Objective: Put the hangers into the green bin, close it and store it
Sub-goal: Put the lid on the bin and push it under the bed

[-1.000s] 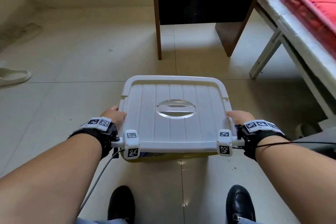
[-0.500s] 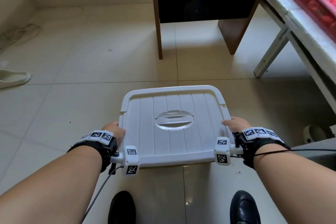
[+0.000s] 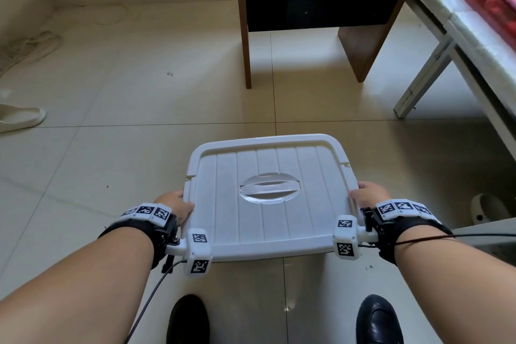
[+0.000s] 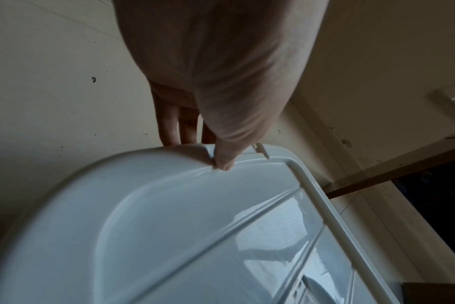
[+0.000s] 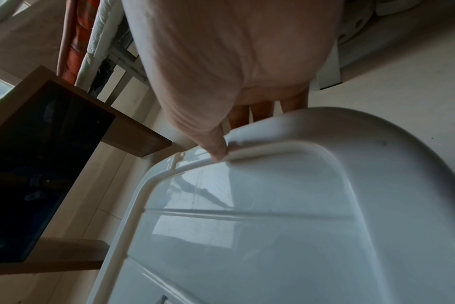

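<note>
The bin shows only its white ribbed lid (image 3: pixel 268 195), which is on and has an oval recessed handle; the green body and the hangers are hidden beneath it. I hold the bin above the tiled floor in front of my feet. My left hand (image 3: pixel 178 204) grips the lid's left rim, with the thumb (image 4: pixel 222 162) on top and the fingers (image 4: pixel 174 131) running down under the edge. My right hand (image 3: pixel 368 195) grips the right rim the same way, its thumb (image 5: pixel 217 152) pressed on the rim of the lid (image 5: pixel 273 226).
A brown wooden desk (image 3: pixel 245 36) with a dark opening stands straight ahead. A white bed frame (image 3: pixel 435 64) with a red mattress runs along the right. One pale slipper (image 3: pixel 19 119) lies at far left and another (image 3: pixel 485 208) by the bed. My black shoes (image 3: pixel 188 318) stand below the bin.
The bin has dropped lower in the view and come nearer my feet, and its yellow-green lower edge no longer shows. Both hands keep the same hold on the rims.
</note>
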`<state>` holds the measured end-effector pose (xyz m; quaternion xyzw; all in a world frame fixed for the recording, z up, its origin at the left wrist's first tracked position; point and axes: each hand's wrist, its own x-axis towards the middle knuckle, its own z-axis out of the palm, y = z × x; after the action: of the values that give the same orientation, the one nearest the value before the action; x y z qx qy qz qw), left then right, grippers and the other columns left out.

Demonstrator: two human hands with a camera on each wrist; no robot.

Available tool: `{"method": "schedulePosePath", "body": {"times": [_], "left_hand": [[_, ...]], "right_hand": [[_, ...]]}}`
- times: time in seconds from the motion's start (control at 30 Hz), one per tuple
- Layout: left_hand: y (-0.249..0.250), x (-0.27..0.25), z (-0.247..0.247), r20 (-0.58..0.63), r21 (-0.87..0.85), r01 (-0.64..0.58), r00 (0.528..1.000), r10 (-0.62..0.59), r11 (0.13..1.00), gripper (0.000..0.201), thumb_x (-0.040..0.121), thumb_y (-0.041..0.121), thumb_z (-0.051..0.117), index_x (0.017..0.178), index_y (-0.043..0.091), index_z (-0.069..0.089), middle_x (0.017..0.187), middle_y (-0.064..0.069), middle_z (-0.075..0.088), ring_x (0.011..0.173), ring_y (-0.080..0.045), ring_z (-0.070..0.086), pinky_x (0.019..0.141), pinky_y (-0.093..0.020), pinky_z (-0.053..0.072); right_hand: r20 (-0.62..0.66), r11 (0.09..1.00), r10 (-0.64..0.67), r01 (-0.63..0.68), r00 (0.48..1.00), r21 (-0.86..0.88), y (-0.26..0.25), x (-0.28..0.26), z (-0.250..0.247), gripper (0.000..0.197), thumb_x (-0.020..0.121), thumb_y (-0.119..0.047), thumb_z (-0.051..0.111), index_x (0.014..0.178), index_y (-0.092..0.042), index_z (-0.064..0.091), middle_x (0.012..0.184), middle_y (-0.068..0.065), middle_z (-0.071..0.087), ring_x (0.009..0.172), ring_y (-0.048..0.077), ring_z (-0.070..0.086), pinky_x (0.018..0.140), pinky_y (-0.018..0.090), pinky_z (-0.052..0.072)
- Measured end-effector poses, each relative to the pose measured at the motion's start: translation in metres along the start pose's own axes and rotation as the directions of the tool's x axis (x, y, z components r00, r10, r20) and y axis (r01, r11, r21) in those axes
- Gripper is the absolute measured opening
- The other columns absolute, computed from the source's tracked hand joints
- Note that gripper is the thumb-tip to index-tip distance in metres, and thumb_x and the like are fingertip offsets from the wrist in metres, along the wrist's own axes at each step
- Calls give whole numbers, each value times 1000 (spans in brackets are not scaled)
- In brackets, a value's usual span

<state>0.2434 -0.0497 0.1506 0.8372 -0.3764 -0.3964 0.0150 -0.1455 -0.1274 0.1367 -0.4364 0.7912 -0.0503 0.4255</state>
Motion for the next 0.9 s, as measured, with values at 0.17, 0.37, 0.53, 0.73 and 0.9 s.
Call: {"method": "schedulePosePath", "body": {"times": [0.17, 0.37, 0.53, 0.73, 0.9], "left_hand": [[-3, 0, 2, 55, -6, 54, 997, -54, 999, 23, 91, 14, 54, 112, 15, 62, 93, -4, 72, 77, -20, 68, 61, -27, 59], [-1, -7, 0, 66, -67, 98, 993, -93, 993, 23, 86, 8, 59, 106, 16, 66, 93, -6, 73, 80, -23, 70, 62, -29, 60], [0, -5, -3, 34, -109, 88, 996, -84, 990, 24, 78, 12, 64, 100, 16, 70, 97, -7, 75, 91, -29, 72, 86, -44, 59], [3, -8, -3, 34, -106, 41, 999, -38, 994, 30, 81, 15, 61, 110, 17, 68, 103, -8, 74, 93, -31, 71, 86, -44, 58], [4, -13, -2, 27, -123, 35, 999, -32, 992, 27, 84, 14, 60, 110, 20, 68, 102, -8, 75, 93, -29, 72, 85, -45, 59]], "right_hand": [[28, 997, 41, -39, 999, -59, -3, -6, -5, 31, 89, -8, 56, 118, -8, 64, 110, 14, 67, 84, 24, 53, 71, 26, 39], [16, 998, 40, -40, 999, -44, 0, -8, -5, 23, 87, -15, 63, 109, -7, 64, 90, 12, 66, 66, 21, 54, 50, 24, 33], [-69, 997, 58, -61, 996, -48, -2, -10, 0, 13, 83, -14, 61, 70, -12, 62, 65, 5, 59, 68, 28, 58, 67, 31, 47], [-104, 990, 19, -33, 994, -136, -4, -14, 1, 13, 82, -17, 57, 74, -10, 65, 71, 12, 64, 71, 32, 59, 59, 28, 43], [-86, 989, 13, -25, 996, -146, -4, -16, -1, 16, 83, -21, 58, 82, -8, 68, 84, 16, 69, 76, 34, 64, 63, 29, 44]]}}
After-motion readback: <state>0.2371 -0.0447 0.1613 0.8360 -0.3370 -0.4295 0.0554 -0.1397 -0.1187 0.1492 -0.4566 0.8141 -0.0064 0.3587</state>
